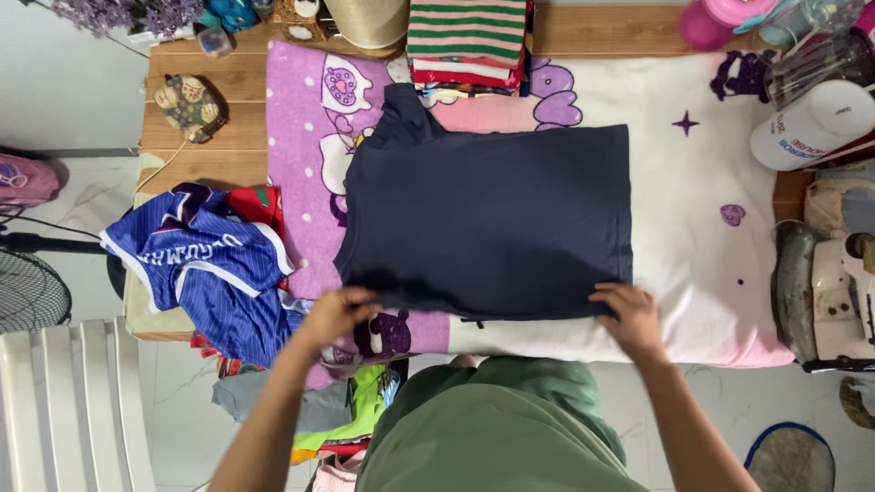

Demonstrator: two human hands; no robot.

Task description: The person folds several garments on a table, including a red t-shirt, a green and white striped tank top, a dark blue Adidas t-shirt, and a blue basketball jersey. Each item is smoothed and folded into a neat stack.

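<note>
Head view: left hand (335,310) and right hand (629,314) pinch the navy shirt's (492,219) near edge, fingertips apparently tucked under. Uneven pulling could skew the fold; the cloth could also slide toward the blue jersey (214,264) at lower left.

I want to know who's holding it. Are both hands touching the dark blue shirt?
Touching. The head view shows the left hand and right hand with fingers on the dark blue shirt's near edge.

Setting: a home, laundry-folding corner. Wooden table (196,150) covered by a cartoon-print blanket (693,228) in purple, pink and white. Stack of folded striped clothes (467,41) at the far edge; heap of unfolded clothes (214,264) at the left. Floor fan (27,292) and white slatted chair (77,401) on a pale tiled floor (91,182). Purple flowers (123,14) at the far corner.
</note>
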